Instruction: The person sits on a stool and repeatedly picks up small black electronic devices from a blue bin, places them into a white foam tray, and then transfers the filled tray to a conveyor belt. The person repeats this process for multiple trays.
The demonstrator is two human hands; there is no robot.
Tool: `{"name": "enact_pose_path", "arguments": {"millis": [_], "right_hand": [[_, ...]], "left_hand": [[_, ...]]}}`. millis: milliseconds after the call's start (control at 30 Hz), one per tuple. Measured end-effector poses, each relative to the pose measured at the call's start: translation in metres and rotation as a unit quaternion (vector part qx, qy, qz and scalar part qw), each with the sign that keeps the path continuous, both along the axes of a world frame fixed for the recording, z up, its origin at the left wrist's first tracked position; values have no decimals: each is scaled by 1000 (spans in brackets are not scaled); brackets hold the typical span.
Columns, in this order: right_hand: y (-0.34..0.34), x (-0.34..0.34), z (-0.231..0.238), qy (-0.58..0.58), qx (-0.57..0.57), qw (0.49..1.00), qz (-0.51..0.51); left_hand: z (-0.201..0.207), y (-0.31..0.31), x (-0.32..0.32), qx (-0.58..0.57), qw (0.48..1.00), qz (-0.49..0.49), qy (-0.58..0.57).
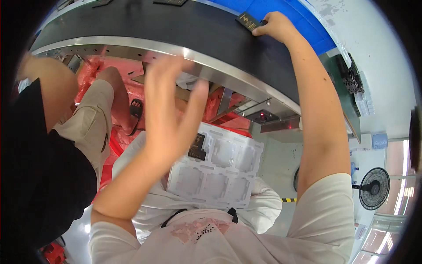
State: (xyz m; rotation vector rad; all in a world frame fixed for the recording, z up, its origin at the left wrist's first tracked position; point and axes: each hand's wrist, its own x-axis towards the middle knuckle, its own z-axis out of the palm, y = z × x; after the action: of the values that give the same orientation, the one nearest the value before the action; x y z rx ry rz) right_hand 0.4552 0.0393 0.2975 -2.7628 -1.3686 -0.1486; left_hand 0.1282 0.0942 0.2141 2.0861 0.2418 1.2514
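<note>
Across our lap lies a white moulded plastic tray (206, 169) with six pockets in two rows of three, resting on white trousers (267, 203). In its far-left pocket we see one flat black rectangular piece with gold markings (197, 152); in the other five, pale plastic shows.

Beyond the tray runs a wide black conveyor belt (211, 33) edged with bright metal. Past the tray and to its right, our right hand (278, 28) reaches over the belt's far edge, thumb and fingers clamped on the near end of a second black gold-marked piece (246, 20); whether it touches the belt, we cannot tell. Just behind that piece is a blue ribbed plastic bin (303, 22), whose contents we cannot make out.

Our left hand (169, 116), blurred, is raised near the tray's far-left corner, its thumb well apart from its fingers, holding nothing we can see. To the tray's left sits a co-worker in black and beige (46, 171); to its right stands a round black fan (374, 188).
</note>
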Motion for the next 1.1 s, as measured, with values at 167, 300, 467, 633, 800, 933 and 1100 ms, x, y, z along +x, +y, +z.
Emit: {"name": "enact_pose_path", "arguments": {"millis": [167,300,467,633,800,933,1100], "right_hand": [[-61,-113,8,89,250,964,25],[-160,-188,-44,254,231,939,-3],[-245,-241,-171,457,311,773,-313],[-276,-247,-249,330,147,870,-335],[-288,-239,-249,352,58,867,-349],[-282,-243,-237,317,36,891,-323],[-283,-237,-244,308,29,900,-309]], "left_hand": [[36,109,116,119,944,302,-59],[18,141,191,102,878,459,90],[46,90,179,48,879,234,413],[49,75,184,86,890,234,382],[58,6,129,115,969,49,212],[6,-55,54,253,954,-155,46],[-81,-98,3,148,879,-336,303]]}}
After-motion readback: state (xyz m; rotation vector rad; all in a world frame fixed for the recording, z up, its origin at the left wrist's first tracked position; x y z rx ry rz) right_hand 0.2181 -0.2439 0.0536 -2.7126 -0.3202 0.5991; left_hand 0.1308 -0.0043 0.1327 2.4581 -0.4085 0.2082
